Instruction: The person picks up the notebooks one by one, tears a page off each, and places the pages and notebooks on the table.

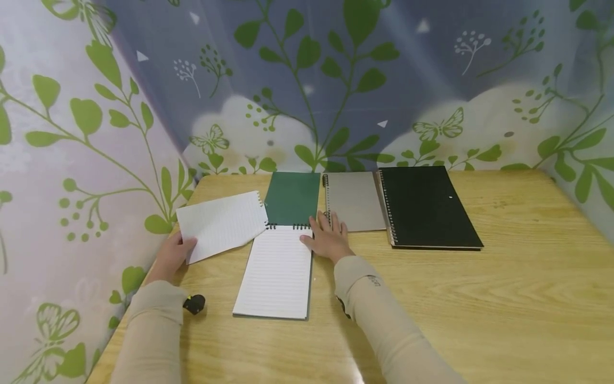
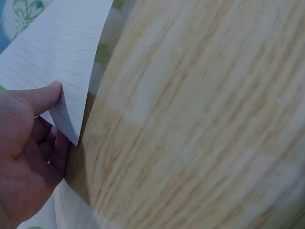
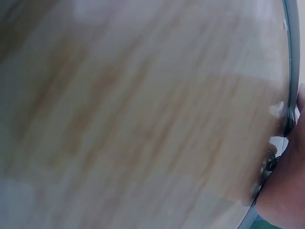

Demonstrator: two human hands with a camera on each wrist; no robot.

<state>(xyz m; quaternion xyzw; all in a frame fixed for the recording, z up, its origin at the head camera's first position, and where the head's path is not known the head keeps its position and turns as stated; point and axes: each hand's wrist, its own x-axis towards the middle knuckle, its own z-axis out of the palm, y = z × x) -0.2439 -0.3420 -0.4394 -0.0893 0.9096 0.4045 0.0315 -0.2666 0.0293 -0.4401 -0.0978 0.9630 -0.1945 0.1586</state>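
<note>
A lined sheet of paper (image 1: pixel 223 226) with a ragged, holed edge is raised at the left, and my left hand (image 1: pixel 172 255) pinches its lower left corner. In the left wrist view the thumb (image 2: pixel 47 97) lies across the sheet's corner, with the fingers curled behind. A top-spiral notebook (image 1: pixel 275 274) lies on the table, its green cover (image 1: pixel 293 196) flipped back. The sheet's holed edge is close to the left end of the rings. My right hand (image 1: pixel 331 238) rests with fingers spread on the notebook's upper right corner, by the rings.
To the right of the green cover lies a grey-brown spiral notebook (image 1: pixel 354 201), partly under a larger black spiral notebook (image 1: pixel 429 208). A small black object (image 1: pixel 195 304) is beside the left cuff. The wooden table (image 1: pixel 503 298) meets patterned cloth at its back and left.
</note>
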